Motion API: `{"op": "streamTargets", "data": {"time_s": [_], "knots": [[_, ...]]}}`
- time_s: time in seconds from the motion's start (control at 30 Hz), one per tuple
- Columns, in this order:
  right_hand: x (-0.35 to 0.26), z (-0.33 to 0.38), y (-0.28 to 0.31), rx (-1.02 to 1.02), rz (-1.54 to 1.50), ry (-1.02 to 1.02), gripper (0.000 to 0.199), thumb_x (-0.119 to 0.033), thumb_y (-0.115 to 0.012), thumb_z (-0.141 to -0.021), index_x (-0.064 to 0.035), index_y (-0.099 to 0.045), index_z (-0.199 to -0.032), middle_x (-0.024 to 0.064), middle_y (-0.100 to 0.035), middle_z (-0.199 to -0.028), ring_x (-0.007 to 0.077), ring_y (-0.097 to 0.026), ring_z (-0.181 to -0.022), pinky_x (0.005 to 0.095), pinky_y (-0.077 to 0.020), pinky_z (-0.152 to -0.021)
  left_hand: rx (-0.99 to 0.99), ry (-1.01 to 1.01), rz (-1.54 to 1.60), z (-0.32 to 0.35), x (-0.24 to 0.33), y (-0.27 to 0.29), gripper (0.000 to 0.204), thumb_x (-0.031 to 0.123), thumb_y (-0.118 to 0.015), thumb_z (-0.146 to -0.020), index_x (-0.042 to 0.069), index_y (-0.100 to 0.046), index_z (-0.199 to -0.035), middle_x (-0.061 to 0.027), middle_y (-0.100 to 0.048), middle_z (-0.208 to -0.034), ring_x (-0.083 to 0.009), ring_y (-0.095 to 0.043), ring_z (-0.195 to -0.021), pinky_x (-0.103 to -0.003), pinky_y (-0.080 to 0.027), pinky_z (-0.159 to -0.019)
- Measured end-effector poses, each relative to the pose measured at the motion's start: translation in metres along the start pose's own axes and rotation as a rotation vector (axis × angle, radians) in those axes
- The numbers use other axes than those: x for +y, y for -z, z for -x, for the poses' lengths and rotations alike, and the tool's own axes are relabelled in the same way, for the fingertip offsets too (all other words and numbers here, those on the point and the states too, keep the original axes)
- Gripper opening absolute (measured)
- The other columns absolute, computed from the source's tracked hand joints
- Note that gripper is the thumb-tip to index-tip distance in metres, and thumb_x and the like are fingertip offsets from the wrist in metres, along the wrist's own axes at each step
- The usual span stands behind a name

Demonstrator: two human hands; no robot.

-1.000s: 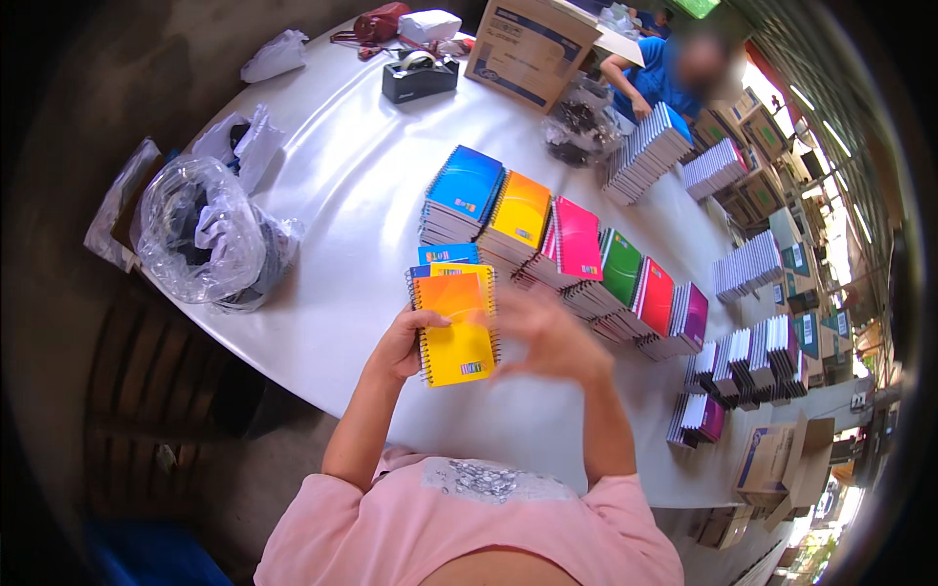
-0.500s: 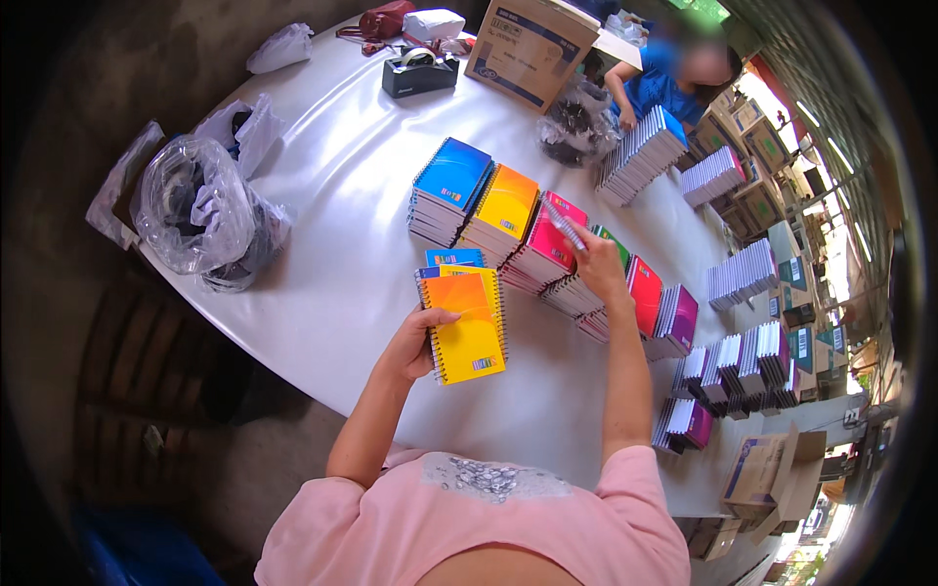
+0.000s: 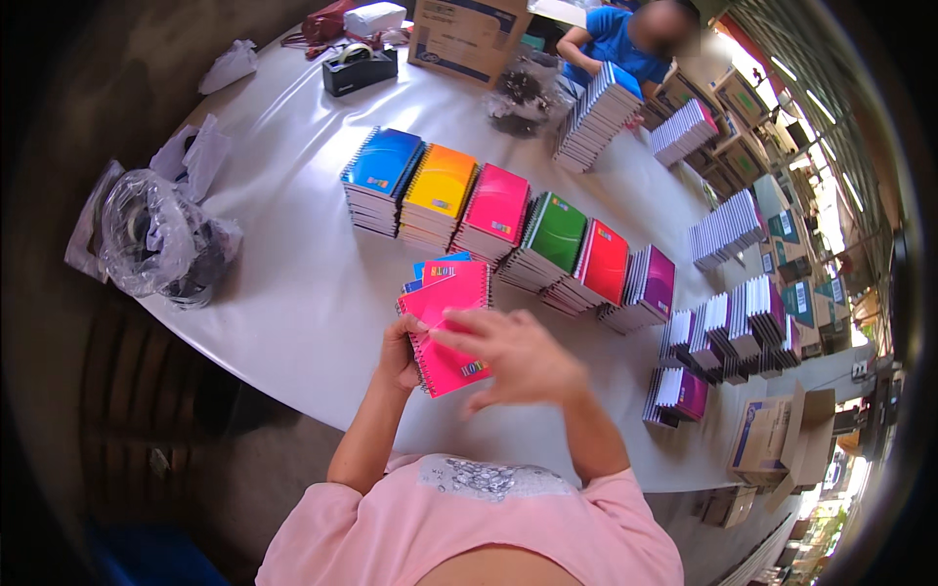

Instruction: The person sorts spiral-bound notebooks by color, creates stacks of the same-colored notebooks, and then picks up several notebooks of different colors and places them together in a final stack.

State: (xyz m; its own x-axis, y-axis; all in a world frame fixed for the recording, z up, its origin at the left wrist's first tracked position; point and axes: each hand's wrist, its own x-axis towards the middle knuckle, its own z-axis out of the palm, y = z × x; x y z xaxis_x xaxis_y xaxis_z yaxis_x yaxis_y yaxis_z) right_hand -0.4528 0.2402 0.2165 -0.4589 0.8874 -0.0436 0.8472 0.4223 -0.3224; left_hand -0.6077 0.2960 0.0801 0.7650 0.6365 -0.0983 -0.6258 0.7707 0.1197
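Observation:
My left hand (image 3: pixel 397 354) grips a small fanned bunch of spiral notebooks by its left edge. A pink spiral notebook (image 3: pixel 445 377) lies on top, and a blue notebook (image 3: pixel 426 268) peeks out at the far end. Over the pink cover hovers my right hand (image 3: pixel 528 359), blurred, fingers spread; whether it touches the cover is unclear. Just beyond the bunch runs a row of notebook stacks: blue (image 3: pixel 381 161), yellow-orange (image 3: pixel 440 181), pink (image 3: pixel 496 200), green (image 3: pixel 557 234), red (image 3: pixel 604 262) and purple (image 3: pixel 653 281).
More notebook piles (image 3: pixel 728 230) line the table's right side. A tape dispenser (image 3: pixel 360 72), a cardboard box (image 3: pixel 469 39) and a dark plastic bag (image 3: pixel 526 98) stand far off. A clear bag (image 3: pixel 151 234) sits at left. A person in blue (image 3: pixel 616 44) works across the table.
My right hand has come back from the pink stack to the bunch in my left hand. Pink now covers the yellow-orange notebook on top. The view has shifted, so the table things sit further left.

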Motion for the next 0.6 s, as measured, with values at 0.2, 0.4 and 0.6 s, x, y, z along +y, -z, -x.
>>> {"op": "streamTargets", "data": {"time_s": [0.2, 0.4, 0.6], "knots": [[0.121, 0.022, 0.017, 0.161, 0.315, -0.634, 0.104, -0.040, -0.082, -0.049, -0.0195, -0.031, -0.137, 0.0149, -0.024, -0.143, 0.0274, -0.026, -0.131, 0.0549, -0.0158, -0.104, 0.052, 0.007, 0.036, -0.013, -0.025, -0.007, 0.046, 0.005, -0.048, -0.065, -0.005, -0.047, -0.110, -0.0166, -0.059, -0.103, -0.0247, -0.060, -0.090, -0.038, -0.051, -0.081], [0.172, 0.015, -0.035, 0.274, 0.362, -0.532, 0.067, -0.031, -0.064, -0.076, -0.0051, -0.038, -0.131, 0.0228, -0.042, -0.129, 0.0319, -0.040, -0.122, 0.0484, -0.0250, -0.103, 0.004, -0.029, 0.013, -0.015, -0.032, 0.011, 0.045, 0.004, -0.049, -0.064, -0.006, -0.049, -0.108, -0.0168, -0.060, -0.099, -0.0270, -0.061, -0.087, -0.038, -0.051, -0.082], [0.185, 0.010, -0.014, 0.189, 0.261, -0.410, 0.052, -0.034, -0.055, -0.084, -0.0039, -0.045, -0.125, 0.0242, -0.050, -0.120, 0.0361, -0.049, -0.110, 0.0408, -0.0375, -0.095, -0.005, -0.070, 0.128, -0.010, -0.043, -0.002, 0.049, 0.014, -0.056, -0.070, -0.002, -0.045, -0.115, -0.0185, -0.057, -0.107, -0.0297, -0.058, -0.098, -0.045, -0.046, -0.088]]}}
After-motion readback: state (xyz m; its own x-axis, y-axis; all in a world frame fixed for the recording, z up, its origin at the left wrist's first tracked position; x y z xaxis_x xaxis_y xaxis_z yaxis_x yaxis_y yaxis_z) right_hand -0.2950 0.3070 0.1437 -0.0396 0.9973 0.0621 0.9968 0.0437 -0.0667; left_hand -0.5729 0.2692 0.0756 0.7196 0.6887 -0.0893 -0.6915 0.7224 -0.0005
